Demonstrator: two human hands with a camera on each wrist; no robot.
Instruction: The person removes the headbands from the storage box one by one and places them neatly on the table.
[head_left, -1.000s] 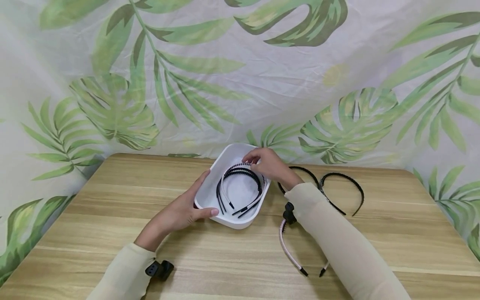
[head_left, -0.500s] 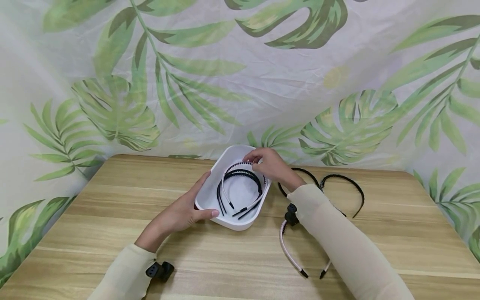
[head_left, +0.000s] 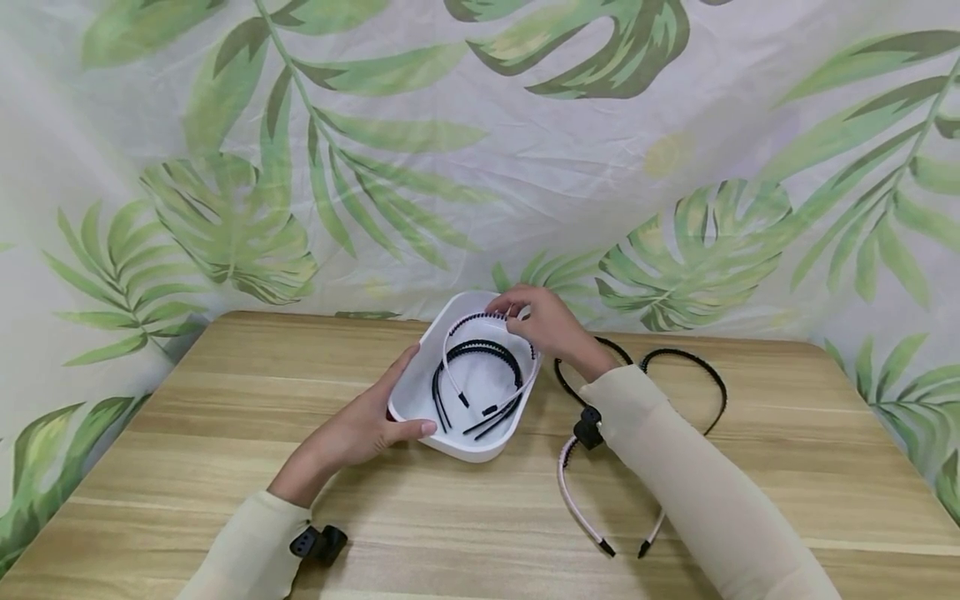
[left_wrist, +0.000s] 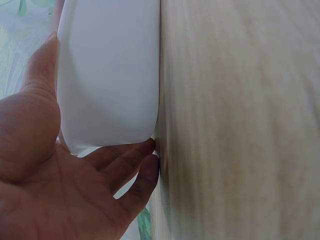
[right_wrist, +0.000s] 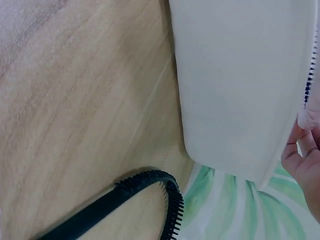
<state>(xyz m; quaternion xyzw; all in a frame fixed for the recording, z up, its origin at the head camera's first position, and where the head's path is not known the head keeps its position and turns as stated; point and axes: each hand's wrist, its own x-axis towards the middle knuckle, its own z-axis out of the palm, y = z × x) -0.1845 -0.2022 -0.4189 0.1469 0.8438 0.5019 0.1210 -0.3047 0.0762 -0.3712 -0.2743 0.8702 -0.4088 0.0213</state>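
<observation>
A white plastic box (head_left: 459, 452) stands on the table, with several black headbands (head_left: 480, 345) lying in it. My left hand (head_left: 367, 421) grips its left side, thumb over the rim; in the left wrist view the fingers bend under the corner of the box (left_wrist: 110, 75). At the far right of the rim, my right hand (head_left: 543, 323) pinches the top of a pale pink headband (head_left: 446, 360) with dark teeth. Its black-tipped ends hang over the black ones. The right wrist view shows the toothed edge of this headband (right_wrist: 311, 70) beside the fingers.
Right of the box, black headbands (head_left: 697, 357) lie on the wooden table (head_left: 420, 533), partly under the right forearm. Another pale pink headband (head_left: 564, 487) lies nearer the front, also partly covered. A leaf-print cloth (head_left: 405, 217) hangs behind the table's back edge.
My right hand has risen a little, and the pale pink headband has shifted up and away from the black ones in the box. The left hand and the box have stayed put.
</observation>
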